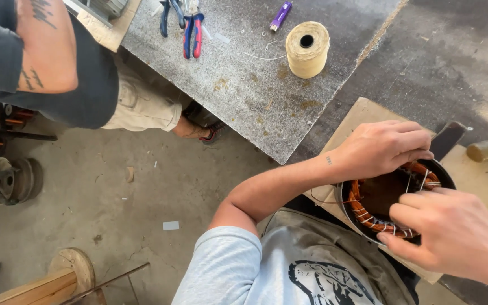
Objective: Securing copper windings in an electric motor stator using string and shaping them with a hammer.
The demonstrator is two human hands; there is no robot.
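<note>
Right hand closest to the lens, just above the pale printed shirt: thumb and fingers closed together on the near edge of the copper winding. Left hand curled over the far rim, fingertips pinched shut on the white cord coming up out of the coil. Can't tell whether the right grip has cord in it too, too much knuckle in the way.

Winding sits inside a round metal stator shell, parked on a sheet of cardboard near the corner of the grey table. Looks like a lacing job, roughly half the ring already showing white ties.

Tips for this bit, judging from the frame:
- Pull the cord snug with the left grip while pressing the wires flat with the right, not the other way round.
- Keep the spacing matched to the ties already on the near arc.
- Go easy on the enamel, no dragging cord hard across one strand.
- Hold the shell from rolling on that cardboard; nothing clamps it.
- Keep slack short so loops don't snag inside the bore.

Also around: cream twine spool, red-and-blue pliers and a purple lighter up on the table, well apart from the work. Second person standing at top left, hands nowhere near the stator.
</note>
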